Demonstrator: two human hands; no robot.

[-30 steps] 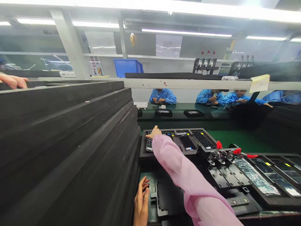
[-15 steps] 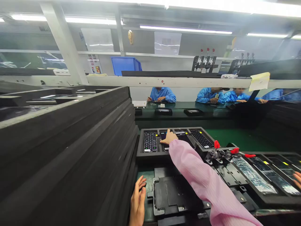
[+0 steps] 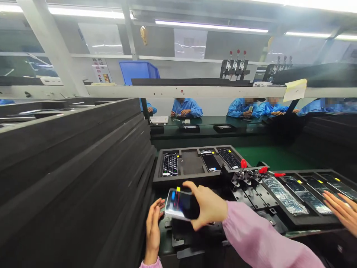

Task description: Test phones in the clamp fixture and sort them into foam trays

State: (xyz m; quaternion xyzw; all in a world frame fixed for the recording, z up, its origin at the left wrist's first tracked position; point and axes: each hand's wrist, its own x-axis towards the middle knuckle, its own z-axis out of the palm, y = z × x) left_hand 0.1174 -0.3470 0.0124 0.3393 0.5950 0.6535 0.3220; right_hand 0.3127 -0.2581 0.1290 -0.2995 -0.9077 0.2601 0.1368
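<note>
The R hand (image 3: 206, 206) has its fingers clamped on the phone (image 3: 178, 206), thumb on one long edge and fingers on the other, at its right end. The phone is up in the air w/ its lit screen showing and a yellow tab (image 3: 178, 189) on its far edge. The L hand (image 3: 153, 227) is loose, fingers apart and a bit bent, right by the phone's left end; can't tell if they touch. Under the phone is a black jig (image 3: 178, 242). Just past it is the far tray (image 3: 178, 179), w/ phones in slots 1, 3 & 4 from the left. To the right are red-handled clamps (image 3: 251, 174), then the right tray (image 3: 312, 220), w/ a co-worker's hand (image 3: 341, 210) near its phones. Big black stack (image 3: 83, 167) on the left. Green tabletop (image 3: 275, 156) at the far side, w/ ppl in blue (image 3: 192, 108) beyond.
</note>
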